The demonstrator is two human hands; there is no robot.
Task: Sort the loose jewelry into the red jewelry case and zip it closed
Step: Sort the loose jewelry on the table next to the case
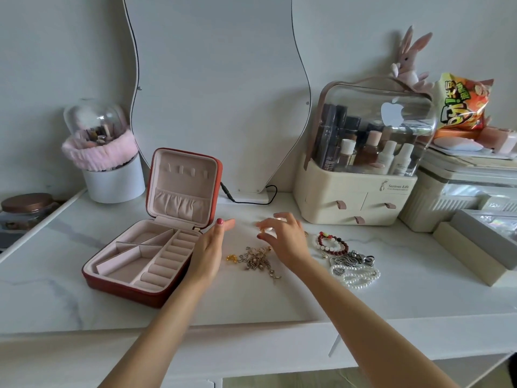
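The red jewelry case [117,284] lies open on the white marble desk [251,301], its lid upright and its pink compartments empty. My left hand [208,252] rests beside the case's right edge with its fingers straight. My right hand [282,239] hovers over the desk with curved fingers; something small and pale may sit between thumb and forefinger, but blur hides it. Below it lies a tangle of metal chains [258,261] with a small yellow piece [232,258]. To the right lie a red bead bracelet [333,243], silver chains [354,259] and pearl strands [356,277].
A wavy mirror [218,93] stands at the back with a black cable [251,198]. A cream cosmetics organiser [355,197] is at the back right, boxes [475,247] at far right, and a white brush pot [114,183] at back left.
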